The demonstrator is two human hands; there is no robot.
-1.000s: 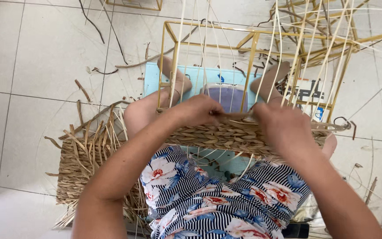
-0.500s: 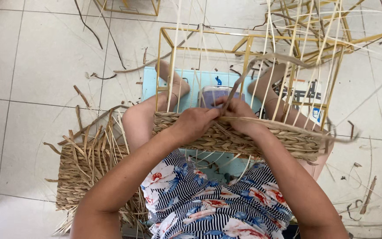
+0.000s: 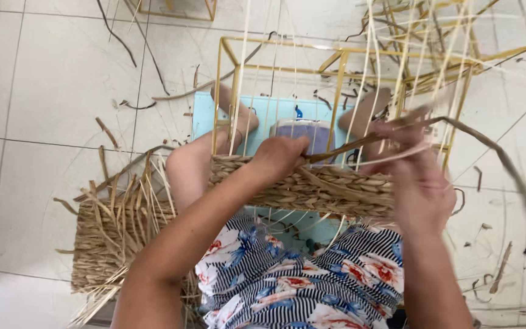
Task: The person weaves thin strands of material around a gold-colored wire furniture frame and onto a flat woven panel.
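While left hand [image 3: 278,159] presses the woven band [image 3: 312,189], right hand [image 3: 418,176] grips a strand [image 3: 360,145], blurred

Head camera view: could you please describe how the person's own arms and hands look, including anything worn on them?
Both arms are bare to the frame edge: no sleeves, gloves, watch or bracelets show. The left hand looks sharp; the right hand is motion-blurred, so rings on its fingers cannot be ruled out.

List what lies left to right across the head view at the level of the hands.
Tiled floor → loose woven mat with straw ends → left hand on the woven band → right hand pulling a strand.
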